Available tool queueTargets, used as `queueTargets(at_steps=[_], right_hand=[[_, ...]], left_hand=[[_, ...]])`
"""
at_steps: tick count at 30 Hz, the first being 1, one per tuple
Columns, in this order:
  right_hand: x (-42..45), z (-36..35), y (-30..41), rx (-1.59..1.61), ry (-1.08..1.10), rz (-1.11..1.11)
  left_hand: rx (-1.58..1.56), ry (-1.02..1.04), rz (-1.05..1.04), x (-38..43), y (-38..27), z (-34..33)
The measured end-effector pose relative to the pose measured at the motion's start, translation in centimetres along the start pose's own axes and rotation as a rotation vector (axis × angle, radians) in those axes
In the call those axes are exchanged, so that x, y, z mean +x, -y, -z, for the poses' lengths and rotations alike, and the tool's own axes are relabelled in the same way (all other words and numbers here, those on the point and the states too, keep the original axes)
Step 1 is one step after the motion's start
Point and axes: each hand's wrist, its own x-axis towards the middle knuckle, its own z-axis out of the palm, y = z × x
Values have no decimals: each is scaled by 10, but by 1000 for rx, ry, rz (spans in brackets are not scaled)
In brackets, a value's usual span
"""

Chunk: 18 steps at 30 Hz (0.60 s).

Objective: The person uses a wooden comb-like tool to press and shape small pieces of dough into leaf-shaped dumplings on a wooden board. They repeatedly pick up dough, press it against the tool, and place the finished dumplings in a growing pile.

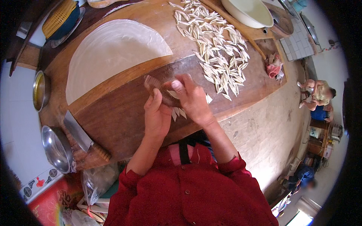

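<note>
My left hand (157, 113) holds a brown fine-toothed comb (161, 89) above the wooden board. A pale piece of dough (173, 94) lies against the comb's teeth, and the thumb of my right hand (189, 97) is close over it. Whether the right fingers grip the piece, I cannot tell. Small cut dough pieces (178, 113) lie on the board below my hands, partly hidden by them. Beyond my right hand many shaped dough pieces (223, 62) are spread out. A large, thin, folded-looking dough sheet (113, 53) with a straight cut edge covers the board's far left part.
A cleaver (77, 131) lies at the near left, beside a steel bowl (56, 149) and a bowl of yellow liquid (41, 90). A long rolling pin (240, 31), a cream basin (249, 11) and a reddish cloth (273, 66) are at right. Two people sit farther off.
</note>
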Motion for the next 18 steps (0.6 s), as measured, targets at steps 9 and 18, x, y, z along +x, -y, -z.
queueTargets(at_steps=[9,18], right_hand=[[94,7,8,-820,-309,354],[10,34,-22,-451,153,313]], left_hand=[[93,59,6,31,-17,-24],[181,-215,-75,12,-74,33]])
